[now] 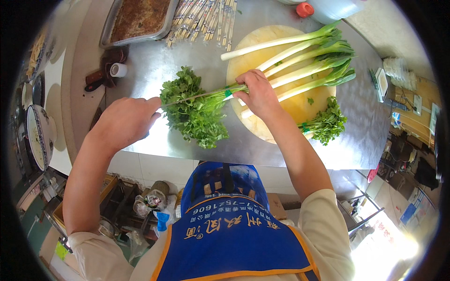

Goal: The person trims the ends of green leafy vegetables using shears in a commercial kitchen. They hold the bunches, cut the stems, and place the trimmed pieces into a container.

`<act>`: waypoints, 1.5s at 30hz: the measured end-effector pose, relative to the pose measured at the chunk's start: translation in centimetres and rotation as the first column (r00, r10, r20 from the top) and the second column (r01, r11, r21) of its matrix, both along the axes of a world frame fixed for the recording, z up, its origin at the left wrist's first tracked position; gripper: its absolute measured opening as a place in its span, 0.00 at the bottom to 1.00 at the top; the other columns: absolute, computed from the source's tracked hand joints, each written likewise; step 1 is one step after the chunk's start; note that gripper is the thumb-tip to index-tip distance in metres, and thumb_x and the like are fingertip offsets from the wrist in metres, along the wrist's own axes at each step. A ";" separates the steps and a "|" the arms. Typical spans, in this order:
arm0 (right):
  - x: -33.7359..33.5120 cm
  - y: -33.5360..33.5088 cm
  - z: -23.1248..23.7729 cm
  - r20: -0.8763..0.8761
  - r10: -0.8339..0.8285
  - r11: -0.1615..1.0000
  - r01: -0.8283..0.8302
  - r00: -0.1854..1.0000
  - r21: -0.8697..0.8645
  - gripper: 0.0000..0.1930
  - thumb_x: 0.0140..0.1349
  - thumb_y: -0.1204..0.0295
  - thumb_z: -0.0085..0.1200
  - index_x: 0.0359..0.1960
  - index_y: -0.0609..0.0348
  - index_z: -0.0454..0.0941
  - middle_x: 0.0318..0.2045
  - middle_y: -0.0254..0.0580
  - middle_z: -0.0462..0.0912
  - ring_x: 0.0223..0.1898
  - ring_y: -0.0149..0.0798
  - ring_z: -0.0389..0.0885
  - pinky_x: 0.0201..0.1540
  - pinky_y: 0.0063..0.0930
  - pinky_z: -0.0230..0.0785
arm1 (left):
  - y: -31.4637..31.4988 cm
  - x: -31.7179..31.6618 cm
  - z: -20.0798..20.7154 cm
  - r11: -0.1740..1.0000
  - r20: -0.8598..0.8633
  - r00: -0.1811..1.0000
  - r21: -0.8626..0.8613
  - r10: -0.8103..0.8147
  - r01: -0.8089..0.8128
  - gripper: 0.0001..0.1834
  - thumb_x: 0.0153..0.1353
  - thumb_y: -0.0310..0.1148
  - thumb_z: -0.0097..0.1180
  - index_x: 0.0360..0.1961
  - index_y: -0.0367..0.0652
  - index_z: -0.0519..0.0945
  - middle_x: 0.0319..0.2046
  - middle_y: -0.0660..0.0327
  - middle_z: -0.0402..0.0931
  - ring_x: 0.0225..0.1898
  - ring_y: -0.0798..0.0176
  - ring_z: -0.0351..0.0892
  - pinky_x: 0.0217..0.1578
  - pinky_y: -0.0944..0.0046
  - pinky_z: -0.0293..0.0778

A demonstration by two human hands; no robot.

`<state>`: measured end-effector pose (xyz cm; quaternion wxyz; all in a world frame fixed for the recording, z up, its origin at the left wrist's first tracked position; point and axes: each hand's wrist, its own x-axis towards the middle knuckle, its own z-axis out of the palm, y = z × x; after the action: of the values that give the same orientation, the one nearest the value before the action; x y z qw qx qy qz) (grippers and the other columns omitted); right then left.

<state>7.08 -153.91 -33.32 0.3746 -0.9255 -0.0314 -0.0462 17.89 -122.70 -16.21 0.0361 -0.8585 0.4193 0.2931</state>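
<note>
My right hand [258, 92] is closed around the stems of a leafy cilantro bunch [199, 124], beside the green tape [228, 92] that binds it. The leaves spread left over the metal table. My left hand [129, 121] is closed at the leafy end. From its fingers a thin straight strip, apparently a knife [192, 97] seen edge-on, reaches across the bunch to the tape; its handle is hidden in the fist. Several long green onions [300, 70] lie across a round yellowish cutting board [253, 41], under and beyond my right hand. A second cilantro bunch [328, 122] lies at the board's near right edge.
Wrapped chopsticks [204, 18] and a browned metal tray [140, 21] lie at the back of the metal table [351, 150]. A white roll [118, 70] stands at the left. At the back right is a red cap [304, 10]. A patterned bowl [38, 136] sits far left.
</note>
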 end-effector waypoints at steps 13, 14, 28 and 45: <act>0.1 -0.1 -0.4 0.047 0.022 1.000 -0.022 0.999 0.005 0.20 0.48 0.75 0.74 0.41 0.58 0.77 0.40 0.43 0.82 0.49 0.51 0.79 0.51 0.41 0.74 | -0.3 -0.7 0.6 0.999 0.078 0.996 0.022 -0.046 0.044 0.07 0.68 0.34 0.55 0.37 0.41 0.75 0.28 0.48 0.82 0.34 0.39 0.83 0.36 0.40 0.76; 0.0 -0.1 -0.5 0.050 0.027 1.000 -0.027 0.998 -0.005 0.20 0.48 0.75 0.74 0.41 0.58 0.77 0.40 0.43 0.82 0.49 0.51 0.79 0.52 0.41 0.74 | -0.2 -0.5 0.6 0.993 0.075 0.995 0.103 -0.059 0.052 0.08 0.68 0.34 0.55 0.38 0.41 0.75 0.29 0.48 0.82 0.34 0.39 0.83 0.36 0.40 0.76; -0.4 -0.5 0.1 0.025 0.106 0.991 -0.103 0.994 -0.081 0.18 0.50 0.71 0.73 0.39 0.56 0.76 0.42 0.41 0.82 0.54 0.50 0.77 0.59 0.41 0.70 | 4.8 -0.8 -1.5 0.969 0.296 0.927 -0.150 0.232 -0.194 0.12 0.69 0.38 0.59 0.38 0.42 0.72 0.33 0.49 0.81 0.33 0.37 0.81 0.33 0.42 0.76; -0.1 -0.5 0.3 0.030 0.109 0.992 -0.107 0.994 -0.069 0.19 0.48 0.73 0.73 0.40 0.56 0.78 0.40 0.39 0.83 0.52 0.49 0.78 0.57 0.40 0.72 | 3.1 -1.2 -2.3 0.982 0.013 0.999 -0.185 0.050 -0.047 0.11 0.68 0.40 0.59 0.37 0.43 0.77 0.29 0.50 0.81 0.34 0.41 0.82 0.35 0.44 0.77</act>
<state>6.97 -154.41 -33.07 0.3447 -0.9336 -0.0893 -0.0406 16.64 -119.56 -18.47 -0.0471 -0.8708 0.4231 0.2460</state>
